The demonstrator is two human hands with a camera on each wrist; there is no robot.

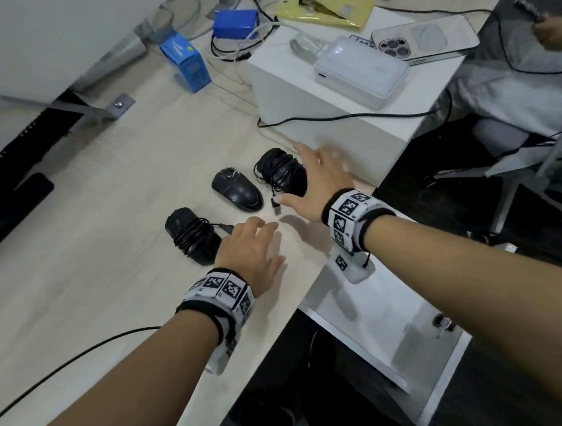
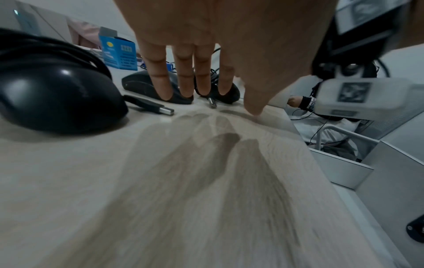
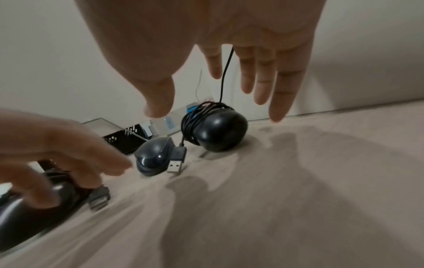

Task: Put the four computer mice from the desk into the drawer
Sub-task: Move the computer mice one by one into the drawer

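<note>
Three black mice lie on the pale wooden desk (image 1: 108, 207). The left mouse (image 1: 189, 235) (image 2: 57, 94) has its cable wound round it. The middle mouse (image 1: 235, 189) (image 3: 153, 156) is bare. The right mouse (image 1: 280, 173) (image 3: 218, 132) is also cable-wrapped, and its USB plug (image 1: 276, 208) lies on the desk. My left hand (image 1: 258, 243) (image 2: 213, 98) hovers with straight fingers just right of the left mouse. My right hand (image 1: 300, 175) (image 3: 215, 101) is spread above the right mouse and holds nothing. A white drawer unit (image 1: 378, 322) sits below the desk's edge.
A white box (image 1: 333, 117) stands right behind the mice, carrying a power bank (image 1: 359, 66) and a phone (image 1: 423, 39). Blue boxes (image 1: 186, 65), cables and yellow packaging lie further back. A black cable (image 1: 68, 361) crosses the near desk. Another person sits at the right.
</note>
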